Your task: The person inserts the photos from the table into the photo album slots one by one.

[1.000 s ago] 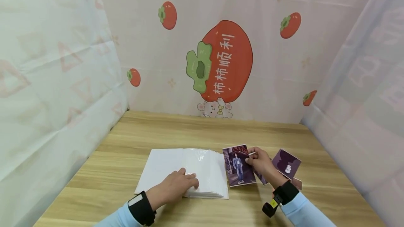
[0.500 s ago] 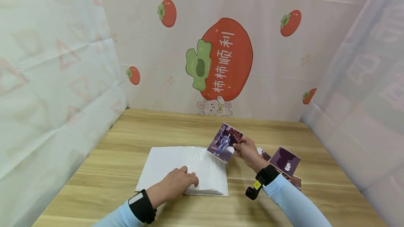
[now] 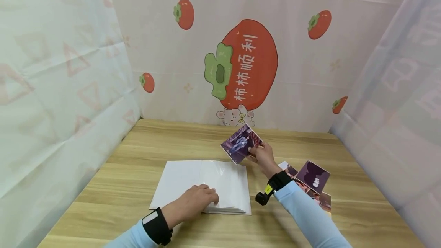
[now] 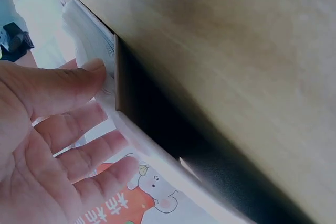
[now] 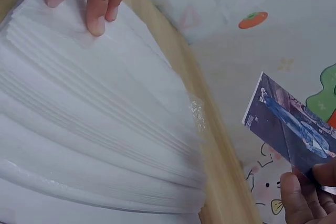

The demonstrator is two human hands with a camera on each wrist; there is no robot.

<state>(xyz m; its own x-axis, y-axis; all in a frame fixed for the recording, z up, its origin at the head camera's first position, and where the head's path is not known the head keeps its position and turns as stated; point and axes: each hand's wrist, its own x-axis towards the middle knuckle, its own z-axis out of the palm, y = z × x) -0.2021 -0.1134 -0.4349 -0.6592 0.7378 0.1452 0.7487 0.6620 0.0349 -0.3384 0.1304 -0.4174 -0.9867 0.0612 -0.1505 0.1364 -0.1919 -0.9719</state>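
A white photo album point(image 3: 175, 183) lies spread on the wooden table, a stack of clear-sleeved pages point(image 5: 126, 93) on its right side. My left hand point(image 3: 194, 202) rests on the album near its front edge. In the left wrist view its thumb touches the page edges and the other fingers lie spread across the page. Above the album's far right corner, my right hand point(image 3: 263, 158) pinches a photo point(image 3: 237, 144) by one edge. The photo shows a standing figure in blue clothes and is tilted in the air, apart from the pages.
Several loose photos point(image 3: 312, 176) overlap on the table point(image 3: 138, 156) to the right of the album, partly hidden by the right forearm. A white fabric backdrop point(image 3: 165, 49) printed with persimmons stands behind the table and along both sides.
My right hand has carried the photo up, left and away from me, from beside the album to above its far right corner, turning it on the way. My left hand has stayed put.
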